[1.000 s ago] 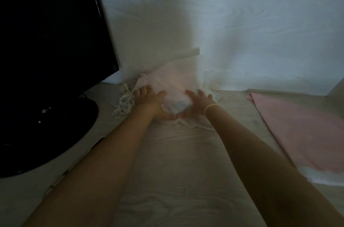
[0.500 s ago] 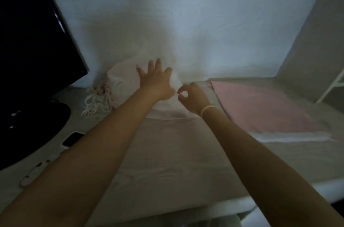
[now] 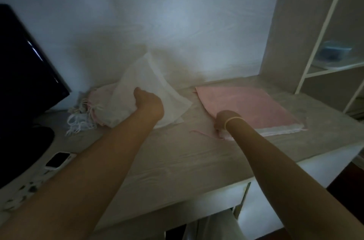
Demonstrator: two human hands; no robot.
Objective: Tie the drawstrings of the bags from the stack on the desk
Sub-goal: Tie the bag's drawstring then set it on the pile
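A flat stack of pink drawstring bags lies on the desk at the right. My right hand is at the stack's near left corner, fingers bent down and pinching the top bag's mouth. A pink drawstring trails left from there. At the left lies a pile of white and pink bags with bunched cords; one white bag leans up against the wall. My left hand rests on that pile, its fingers curled under and hidden.
A dark monitor and its base fill the left side. A phone lies by the base near my left forearm. White shelving stands at the right. The desk's front edge runs close below my arms.
My right hand has moved right from the white pile to the pink stack's corner and taken hold there. My left hand's spread fingers have curled on the pile. The view has swung right.
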